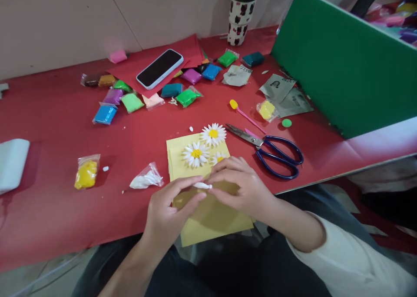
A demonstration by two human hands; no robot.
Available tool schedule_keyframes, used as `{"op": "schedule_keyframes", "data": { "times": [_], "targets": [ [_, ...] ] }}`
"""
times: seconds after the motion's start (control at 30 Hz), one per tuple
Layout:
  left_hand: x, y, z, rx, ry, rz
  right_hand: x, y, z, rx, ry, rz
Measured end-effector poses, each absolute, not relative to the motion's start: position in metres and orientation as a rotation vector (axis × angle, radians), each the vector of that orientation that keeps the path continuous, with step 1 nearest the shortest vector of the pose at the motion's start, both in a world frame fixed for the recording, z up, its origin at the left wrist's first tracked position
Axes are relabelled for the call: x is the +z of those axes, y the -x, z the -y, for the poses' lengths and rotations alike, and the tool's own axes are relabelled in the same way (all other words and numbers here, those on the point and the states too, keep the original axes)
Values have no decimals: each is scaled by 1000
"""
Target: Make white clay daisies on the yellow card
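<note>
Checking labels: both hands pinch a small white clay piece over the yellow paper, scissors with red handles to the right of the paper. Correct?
One error: the scissors have dark blue handles, not red. The head view shows it. The rest holds: left hand and right hand pinch the white clay piece over the yellow paper.

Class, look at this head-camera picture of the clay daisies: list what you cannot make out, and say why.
- Third daisy: mostly hidden behind the right hand.
- White clay piece: pinched between both hands' fingers; its shape is too small to tell. Left hand.
- Patterned bottle: top cut off by the upper edge.
- Printed scraps: text too small to read.
- Yellow paper: middle covered by the hands.
</note>
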State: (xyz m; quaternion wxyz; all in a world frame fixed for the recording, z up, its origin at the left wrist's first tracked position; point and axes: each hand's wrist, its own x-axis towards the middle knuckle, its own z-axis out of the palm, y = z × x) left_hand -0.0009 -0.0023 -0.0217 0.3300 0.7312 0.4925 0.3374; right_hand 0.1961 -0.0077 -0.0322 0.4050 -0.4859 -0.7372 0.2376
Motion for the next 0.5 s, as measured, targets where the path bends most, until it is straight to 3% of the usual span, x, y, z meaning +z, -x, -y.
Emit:
{"op": "schedule_keyframes", "data": {
  "times": [0.5],
  "targets": [
    [-19, 0, 4, 1027, -2102, -1223, -28, -195, 10, 306, 1133, 1910]
  ]
}}
